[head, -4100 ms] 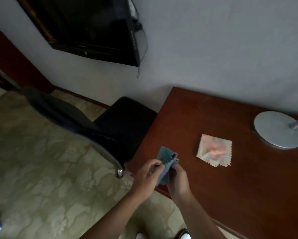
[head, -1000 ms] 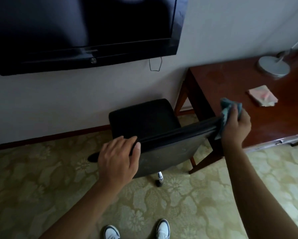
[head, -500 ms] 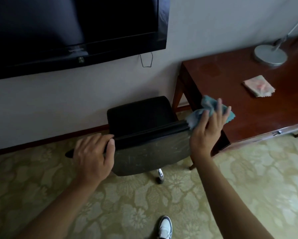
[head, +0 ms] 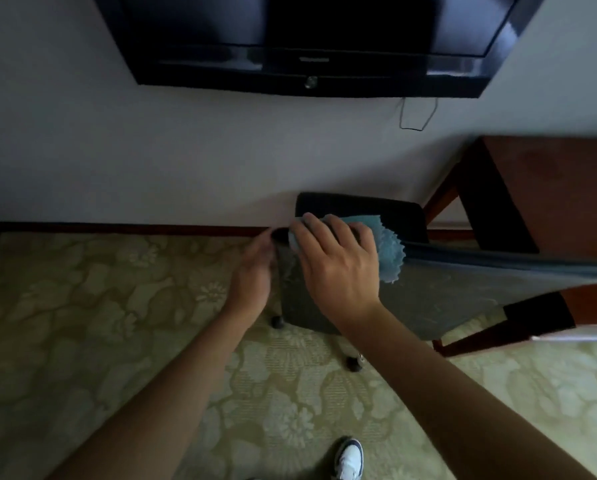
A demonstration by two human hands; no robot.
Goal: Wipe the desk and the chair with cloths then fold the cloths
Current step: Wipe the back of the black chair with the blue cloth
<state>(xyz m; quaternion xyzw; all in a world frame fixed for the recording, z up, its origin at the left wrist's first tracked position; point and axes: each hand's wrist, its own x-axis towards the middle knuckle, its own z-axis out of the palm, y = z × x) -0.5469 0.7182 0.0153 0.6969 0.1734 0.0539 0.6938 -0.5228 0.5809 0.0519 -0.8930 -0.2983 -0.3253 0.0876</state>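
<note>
At the far left there is only the patterned carpet [head: 93, 306], and above it, on the wall, the dark TV [head: 311, 43]. Next comes the left hand [head: 252, 275], which is blurred; it sits at the left end of the chair [head: 446, 292] backrest, just left of the other hand, and it seems to steady the chair so that it does not roll or turn under the wiping. Whether its fingers [head: 266, 242] are curled around the edge or only lie against it, I cannot tell from the blur. Just right of it is the right hand [head: 338, 268], laid flat on the top edge of the backrest with its fingers [head: 316, 232] rather straight and spread. It presses the blue cloth [head: 389, 247] down on the edge and does not pinch it, probably because a flat palm gives more contact for wiping. The cloth comes out beyond the fingers and hangs a little over the back face on the right of the hand. Beyond the fingers the black seat shows near the wall. The rest of the backrest goes on to the right, well apart from both hands. At the far right stands the brown worktop [head: 549, 174]. I judge that the chair is now being wiped, and the folding is not yet done.
</note>
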